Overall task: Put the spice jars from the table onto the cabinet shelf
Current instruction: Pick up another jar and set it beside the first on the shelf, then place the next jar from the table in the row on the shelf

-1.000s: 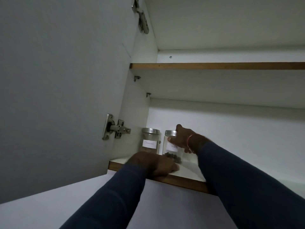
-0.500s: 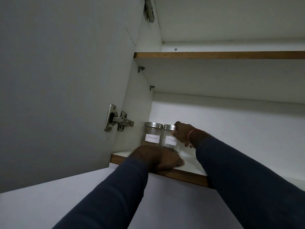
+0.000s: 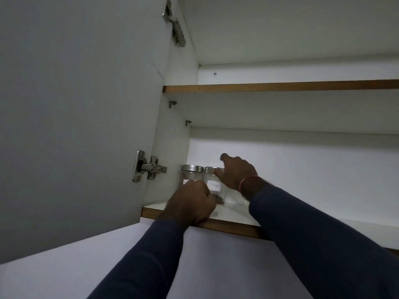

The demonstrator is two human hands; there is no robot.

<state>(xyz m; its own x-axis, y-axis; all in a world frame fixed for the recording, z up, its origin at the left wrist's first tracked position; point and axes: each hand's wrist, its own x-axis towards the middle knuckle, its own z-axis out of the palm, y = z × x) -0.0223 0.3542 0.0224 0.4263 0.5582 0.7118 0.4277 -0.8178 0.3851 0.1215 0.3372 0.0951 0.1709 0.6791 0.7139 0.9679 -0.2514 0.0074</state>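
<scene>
Two glass spice jars with steel lids stand side by side at the left end of the lower cabinet shelf [image 3: 235,215]. The left jar [image 3: 192,172] is next to the cabinet side wall. The right jar [image 3: 212,184] has a white label and dark spice at its bottom. My right hand [image 3: 237,173] is on the right jar's upper part, thumb against the lid, fingers behind it, index finger raised. My left hand [image 3: 192,201] is curled in front of both jars at the shelf's front edge, covering the left jar's lower half. Its fingers are hidden.
The open cabinet door [image 3: 75,115] stands at the left, with a metal hinge [image 3: 149,167] beside the jars. An upper shelf [image 3: 280,86] runs above. The lower shelf stretches on to the right of my right arm. A white cabinet front [image 3: 64,266] lies below.
My left hand has risen from the shelf edge to the front of the jars. The right jar sits closer to the left jar, and my right index finger has lifted.
</scene>
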